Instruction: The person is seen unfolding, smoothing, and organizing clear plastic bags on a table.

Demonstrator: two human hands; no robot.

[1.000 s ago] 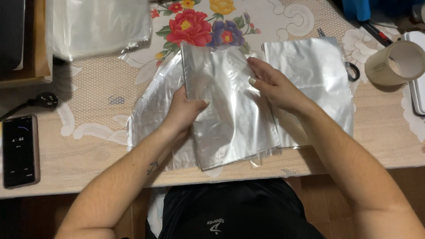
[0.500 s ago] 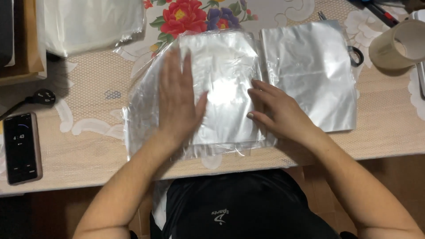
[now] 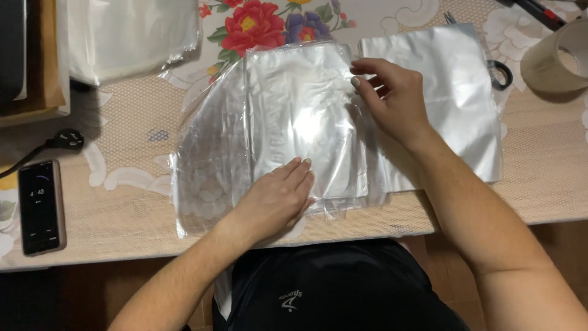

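The stack of clear, shiny plastic bags lies flat near the front edge of the tabletop, on a cream lace cloth with a red flower print. The left hand presses palm-down on the lower part of the stack, fingers together and stretched flat. The right hand rests at the stack's upper right edge, its fingers curled and pinching the plastic there. Just to the right lies a second pile of silvery plastic bags, partly under the right wrist. A black phone sits well apart at the left, and a roll of brown tape at the far right.
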